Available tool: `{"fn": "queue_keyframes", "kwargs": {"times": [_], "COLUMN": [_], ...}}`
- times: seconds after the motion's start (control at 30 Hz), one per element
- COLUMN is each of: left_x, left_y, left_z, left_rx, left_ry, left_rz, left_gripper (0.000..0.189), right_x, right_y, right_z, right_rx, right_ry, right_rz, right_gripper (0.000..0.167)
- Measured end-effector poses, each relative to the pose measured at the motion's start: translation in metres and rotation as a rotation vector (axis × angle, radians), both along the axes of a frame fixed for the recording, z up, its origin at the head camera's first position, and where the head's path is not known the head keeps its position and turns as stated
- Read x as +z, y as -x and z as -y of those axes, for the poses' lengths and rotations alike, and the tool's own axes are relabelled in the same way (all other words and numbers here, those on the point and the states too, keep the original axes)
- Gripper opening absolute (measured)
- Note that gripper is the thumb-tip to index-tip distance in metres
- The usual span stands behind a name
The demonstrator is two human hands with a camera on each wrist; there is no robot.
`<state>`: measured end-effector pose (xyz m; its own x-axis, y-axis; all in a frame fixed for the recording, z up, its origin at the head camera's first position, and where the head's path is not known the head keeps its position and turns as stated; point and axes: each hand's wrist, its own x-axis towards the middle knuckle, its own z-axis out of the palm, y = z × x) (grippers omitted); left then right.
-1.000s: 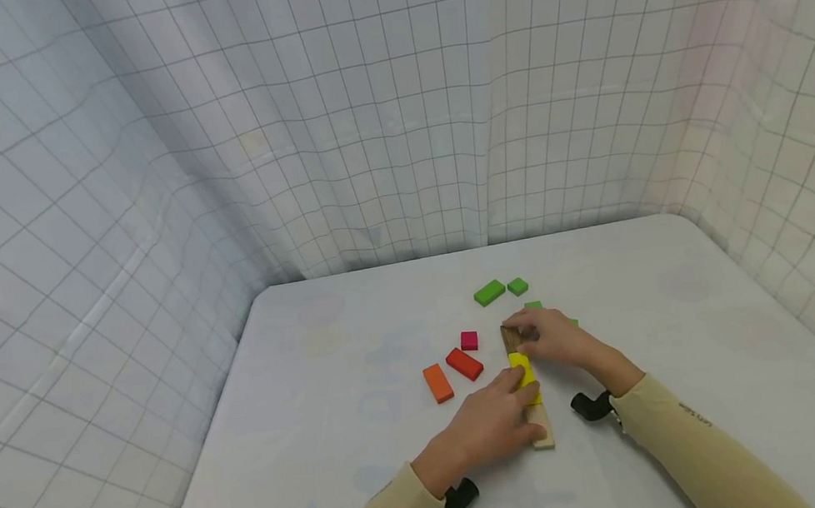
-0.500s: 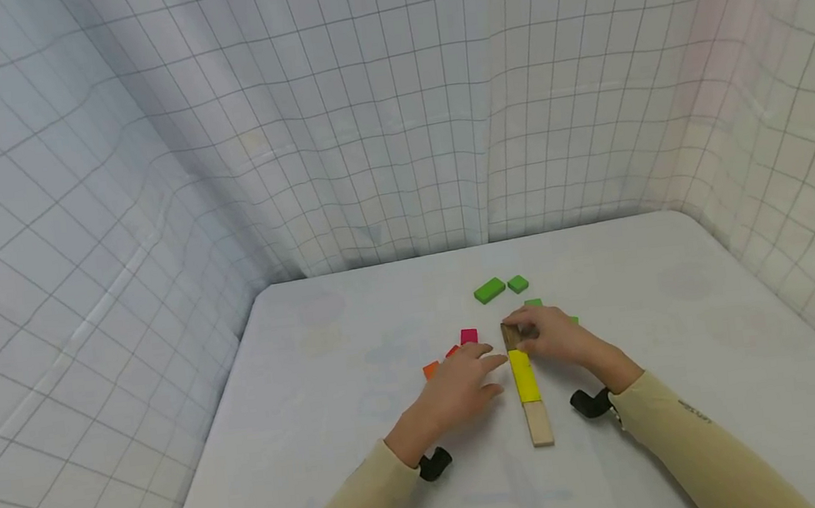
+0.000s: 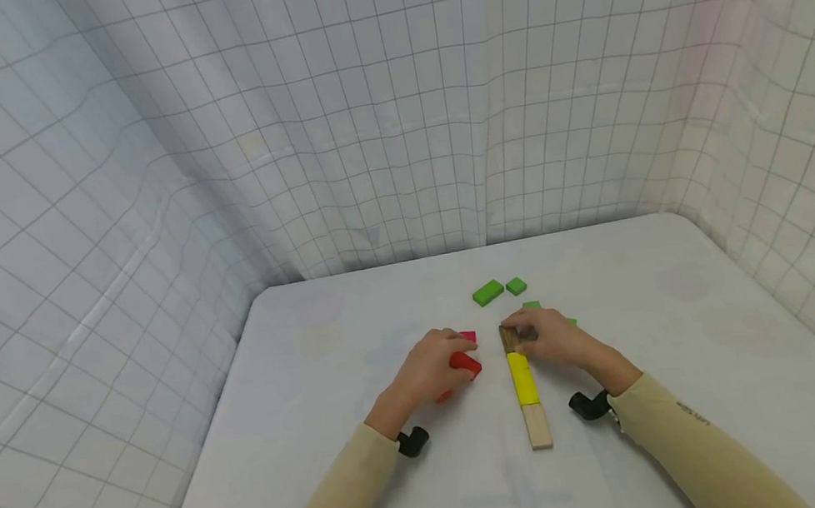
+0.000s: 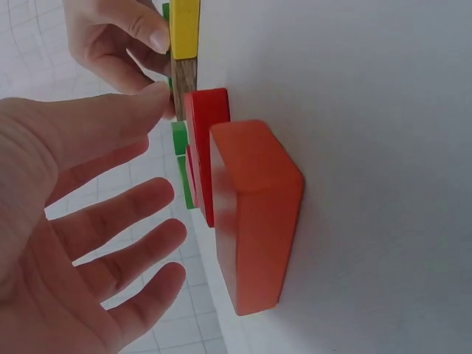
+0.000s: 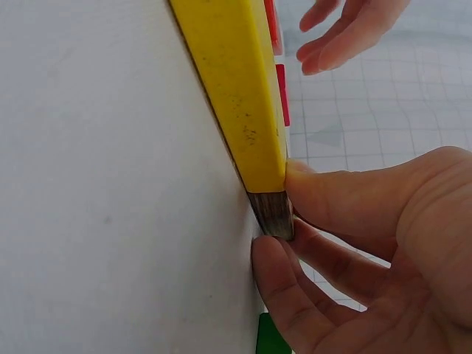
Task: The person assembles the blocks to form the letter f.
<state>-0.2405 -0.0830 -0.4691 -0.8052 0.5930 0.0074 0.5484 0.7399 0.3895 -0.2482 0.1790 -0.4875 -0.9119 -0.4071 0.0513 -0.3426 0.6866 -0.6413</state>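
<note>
My left hand (image 3: 426, 369) hovers over a red block (image 3: 465, 362), thumb and fingers spread with a gap between them. In the left wrist view the thumb tip is close to that block, and an orange block (image 4: 269, 221) lies nearest the camera. My right hand (image 3: 555, 338) pinches a dark brown wooden block (image 3: 510, 338) by its far end, the thumb also by the yellow block's edge. Brown block, yellow block (image 3: 523, 378) and pale wooden block (image 3: 537, 426) lie end to end in a straight row on the table.
A small pink block (image 3: 469, 336) is partly behind the left fingers. Beyond the row lie a long green block (image 3: 488, 292) and a small green block (image 3: 516, 286); further green pieces are partly hidden by the right hand. A gridded white curtain (image 3: 377, 123) surrounds the table (image 3: 314, 365).
My left hand has lifted off the yellow and pale blocks and moved left, to above the red block. The right hand has stayed at the brown block.
</note>
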Motion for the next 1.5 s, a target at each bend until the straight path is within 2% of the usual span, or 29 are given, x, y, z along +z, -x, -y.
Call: {"fn": "queue_keyframes", "kwargs": {"times": [0.23,0.57,0.77,1.1,1.37,1.5], "left_x": [-0.006,-0.008,-0.010,-0.008,-0.009,-0.009], "left_y": [0.012,0.022,0.025,0.023,0.025,0.025], "left_z": [0.004,0.005,0.004,0.002,0.000,-0.001], "left_rx": [-0.005,-0.042,-0.056,-0.036,-0.069,-0.062], "left_ry": [0.001,-0.008,0.003,0.046,-0.010,-0.026], "left_rz": [0.034,0.096,0.113,0.116,0.107,0.111], "left_gripper": [0.036,0.034,0.031,0.033,0.031,0.033], "right_x": [-0.001,-0.005,-0.003,-0.006,-0.006,-0.005], "right_y": [0.001,0.003,0.002,0.002,0.003,0.002], "right_z": [-0.002,-0.003,-0.003,-0.003,-0.003,-0.003], "right_rx": [0.010,0.017,0.017,0.014,0.005,0.007], "right_ry": [0.008,0.018,0.016,0.014,0.015,0.026], "right_rz": [-0.004,-0.009,-0.007,-0.007,0.004,0.010], "right_gripper": [0.046,0.046,0.046,0.046,0.046,0.046]}}
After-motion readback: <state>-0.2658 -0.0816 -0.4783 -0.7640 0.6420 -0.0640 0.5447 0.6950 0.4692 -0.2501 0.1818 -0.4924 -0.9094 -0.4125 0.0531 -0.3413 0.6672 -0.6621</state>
